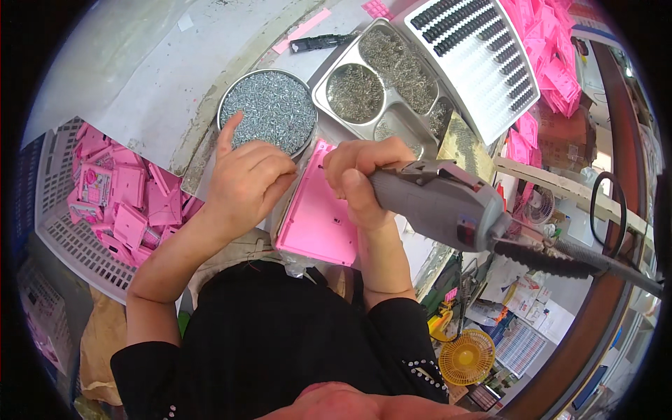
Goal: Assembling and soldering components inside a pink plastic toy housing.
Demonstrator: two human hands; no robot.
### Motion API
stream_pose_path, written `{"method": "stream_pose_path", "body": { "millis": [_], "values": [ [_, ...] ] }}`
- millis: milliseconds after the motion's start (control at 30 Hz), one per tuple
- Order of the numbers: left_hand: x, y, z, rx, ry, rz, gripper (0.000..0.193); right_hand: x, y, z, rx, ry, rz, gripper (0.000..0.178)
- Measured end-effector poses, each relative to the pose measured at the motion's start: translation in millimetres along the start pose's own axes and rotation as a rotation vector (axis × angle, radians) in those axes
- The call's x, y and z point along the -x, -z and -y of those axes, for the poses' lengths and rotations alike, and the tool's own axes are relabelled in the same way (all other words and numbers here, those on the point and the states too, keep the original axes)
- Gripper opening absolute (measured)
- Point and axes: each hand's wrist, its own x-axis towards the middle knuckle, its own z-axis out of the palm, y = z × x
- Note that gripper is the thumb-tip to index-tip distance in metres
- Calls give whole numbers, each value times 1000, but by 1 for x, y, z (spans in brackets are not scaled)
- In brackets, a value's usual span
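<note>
My right hand (364, 178) is wrapped round a grey electric screwdriver (437, 206), whose back end points right; its front end is hidden by the hand. Below both hands lies a flat pink plastic panel (318, 224) with small dark holes. My left hand (248, 178) hovers between this panel and a round metal bowl (312, 143) full of small silvery screws (269, 105). Its little finger is raised over the screws, while thumb and other fingers are pinched together. Whatever sits in that pinch is too small to make out.
A divided metal tray (325, 91) with springs and small metal parts stands beyond the panel. Right of it is a white tray (483, 115) with rows of black pieces. Left, a grey basket (59, 224) holds pink parts. A cable (630, 276) trails right from the screwdriver.
</note>
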Motion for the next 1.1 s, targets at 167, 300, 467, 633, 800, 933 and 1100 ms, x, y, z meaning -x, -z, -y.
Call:
{"method": "stream_pose_path", "body": {
  "millis": [167, 300, 467, 633, 800, 933, 1100],
  "values": [
    [1, -6, -3, -15, -29, -32, 13, -1, 2, -4, 14, -9, -9, 24],
    [-4, -11, -9, -16, -50, -91, 14, -7, -2, 31, -272, 74, 43, 25],
    [3, -12, -17, 50, -74, -77, 14, -1, -17, 45, -239, 122, 72, 22],
    [7, -5, -17, 30, -132, 15, 15, 10, -19, 45, -236, 120, 76, 21],
    [-23, 19, 24, -300, 11, 33, 16, 24, -25, 51, -243, -6, 40, 23],
    [-28, 12, 41, -504, 34, 88, 7, 40, -42, 53, -240, -134, 6, 24],
    [-30, 9, 46, -415, -20, -16, 3, 50, -40, 41, -65, -146, 129, 18]
  ]
}}
